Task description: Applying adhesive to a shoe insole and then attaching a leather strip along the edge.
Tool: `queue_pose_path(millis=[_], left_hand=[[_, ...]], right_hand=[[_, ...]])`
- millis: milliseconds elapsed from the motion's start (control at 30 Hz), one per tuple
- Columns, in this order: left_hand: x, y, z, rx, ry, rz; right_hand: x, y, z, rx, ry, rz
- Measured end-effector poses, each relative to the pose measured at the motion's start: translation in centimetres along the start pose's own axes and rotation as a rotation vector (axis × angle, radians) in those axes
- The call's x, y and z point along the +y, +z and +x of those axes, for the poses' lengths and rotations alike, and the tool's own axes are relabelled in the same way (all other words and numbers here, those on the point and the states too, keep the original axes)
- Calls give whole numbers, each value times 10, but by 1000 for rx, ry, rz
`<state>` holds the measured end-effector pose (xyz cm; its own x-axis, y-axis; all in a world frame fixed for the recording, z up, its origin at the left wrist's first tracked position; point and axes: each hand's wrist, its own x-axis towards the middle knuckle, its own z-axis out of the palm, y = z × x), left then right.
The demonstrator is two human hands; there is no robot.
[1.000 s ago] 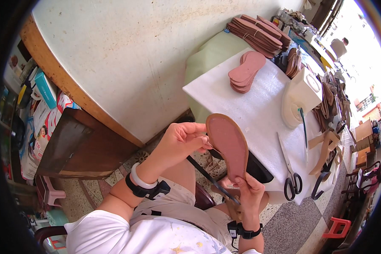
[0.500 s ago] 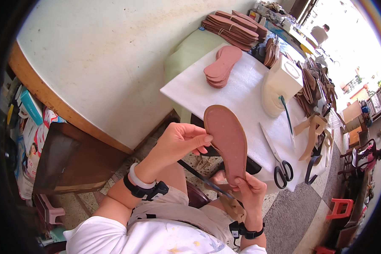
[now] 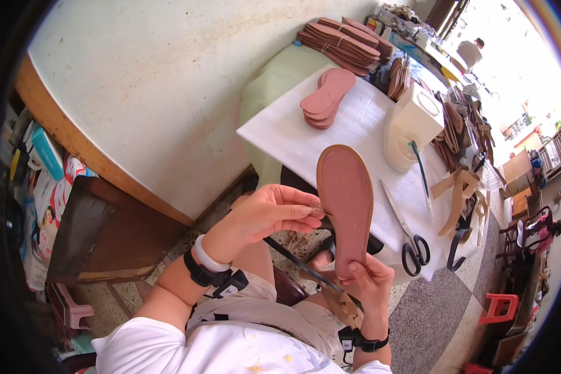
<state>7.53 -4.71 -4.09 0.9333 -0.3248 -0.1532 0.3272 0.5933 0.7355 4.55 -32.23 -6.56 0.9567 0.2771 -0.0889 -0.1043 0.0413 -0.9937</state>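
Note:
My right hand (image 3: 370,283) grips a pinkish-brown shoe insole (image 3: 345,209) by its narrow end, thumb on top. The insole stands roughly upright over my lap, edged by a thin tan border. To its left, my left hand (image 3: 277,215) is closed in a pinch on a thin tan strip (image 3: 320,211), which runs to the insole's left edge. A dark strap (image 3: 298,262) and a tan strip (image 3: 343,304) hang near my lap, below the insole.
On the white-covered table (image 3: 287,118) lie a stack of insoles (image 3: 329,93), black-handled scissors (image 3: 411,240) and a cream container (image 3: 411,128) with a brush (image 3: 421,168). Tied insole bundles (image 3: 340,47) sit behind. Tan strips (image 3: 458,193) hang at the table's right. A brown board (image 3: 109,230) leans at left.
The insole has shifted right and slightly up with my right hand. My left fingers have come away from its face, and a thin strip now shows between them and the edge.

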Motion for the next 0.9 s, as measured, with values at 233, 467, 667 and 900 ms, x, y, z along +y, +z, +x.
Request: queue_pose_path(millis=[233,467,667,900], left_hand=[[8,11,21,182,15,435],[8,21,36,157,-31,415],[2,21,43,119,-104,18],[-12,31,51,132,-20,-77]], right_hand=[[-19,2,1,64,-46,-70],[-32,-5,4,179,-104,-156],[-47,-8,10,387,-322,-801],[-85,-2,30,541,-709,-1292]])
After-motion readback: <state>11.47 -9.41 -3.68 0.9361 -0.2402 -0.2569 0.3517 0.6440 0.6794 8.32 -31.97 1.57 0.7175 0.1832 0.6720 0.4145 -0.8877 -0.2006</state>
